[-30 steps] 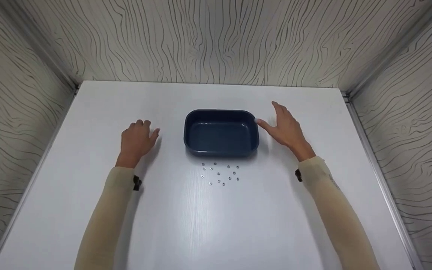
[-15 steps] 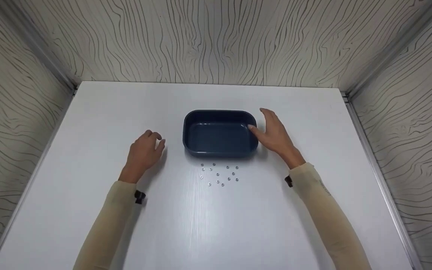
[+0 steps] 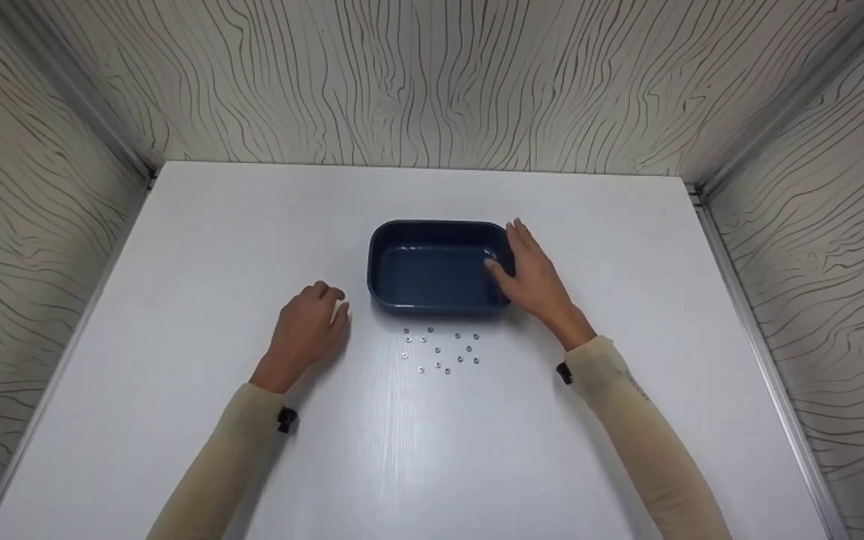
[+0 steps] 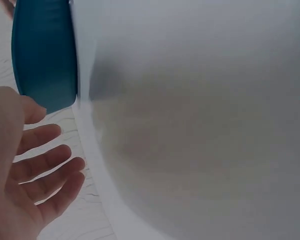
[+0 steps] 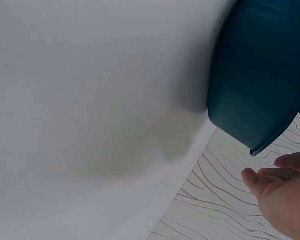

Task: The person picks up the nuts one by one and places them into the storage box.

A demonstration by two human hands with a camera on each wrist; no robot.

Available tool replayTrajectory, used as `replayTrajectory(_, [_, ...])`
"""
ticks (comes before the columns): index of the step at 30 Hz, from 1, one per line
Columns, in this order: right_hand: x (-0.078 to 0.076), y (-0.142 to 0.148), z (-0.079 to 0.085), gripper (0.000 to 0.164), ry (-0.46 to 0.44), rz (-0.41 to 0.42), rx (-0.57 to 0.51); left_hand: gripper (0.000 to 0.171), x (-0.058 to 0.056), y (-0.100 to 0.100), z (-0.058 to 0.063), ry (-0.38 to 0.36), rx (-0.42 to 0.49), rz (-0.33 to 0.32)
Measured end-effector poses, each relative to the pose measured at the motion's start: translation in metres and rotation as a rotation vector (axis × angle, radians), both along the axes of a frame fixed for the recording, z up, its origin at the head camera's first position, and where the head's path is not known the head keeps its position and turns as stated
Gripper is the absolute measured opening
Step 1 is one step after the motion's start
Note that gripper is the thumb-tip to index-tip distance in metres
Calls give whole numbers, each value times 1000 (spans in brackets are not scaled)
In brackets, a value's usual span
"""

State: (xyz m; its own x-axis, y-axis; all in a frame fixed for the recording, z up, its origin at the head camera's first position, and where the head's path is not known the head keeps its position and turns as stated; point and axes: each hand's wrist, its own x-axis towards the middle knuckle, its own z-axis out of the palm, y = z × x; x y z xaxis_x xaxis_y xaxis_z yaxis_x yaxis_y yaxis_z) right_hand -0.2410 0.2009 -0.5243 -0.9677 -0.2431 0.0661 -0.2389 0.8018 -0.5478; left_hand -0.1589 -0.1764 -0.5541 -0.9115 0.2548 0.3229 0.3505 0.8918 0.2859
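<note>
Dark blue rectangular basin (image 3: 436,277), rounded corners, right hand (image 3: 535,280) straight-fingered at its side, left hand (image 3: 307,325) loosely curled, empty

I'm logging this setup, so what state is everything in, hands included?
Blue bin: upright on the table, open on top, nothing visible inside.
Small metal pieces: loose and scattered on the table, on the person's side of the bin.
Left hand: fingers relaxed, holding nothing, apart from the bin.
Right hand: fingers extended at the bin's right end; contact unclear.
Sleeves: down to the wrists.
</note>
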Motion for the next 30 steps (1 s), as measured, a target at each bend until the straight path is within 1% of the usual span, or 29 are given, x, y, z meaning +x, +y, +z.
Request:
replayTrajectory(3, [2,-4,-3,80,4,8,7,20,5,4,-1,30,-40,-25])
replayTrajectory(7, [5,-8,-8,79,1,15,7,18,11,10,0,50,-78,-48])
replayTrajectory(11, [6,-11,-12,77,1,13,20,17,18,18,1,55,-103,-56])
replayTrajectory(15, [7,-12,-16,72,12,-8,18,19,25,27,1,59,-122,-69])
replayTrajectory(22, [6,-14,-20,64,51,-13,15,23,33,41,-2,55,-122,-141])
replayTrajectory(26, [5,-15,-21,63,74,-17,12,22,36,48,-5,85,-107,-190])
replayTrajectory(30, [4,-15,-21,64,72,-25,12,21,40,56,-11,121,-90,-236])
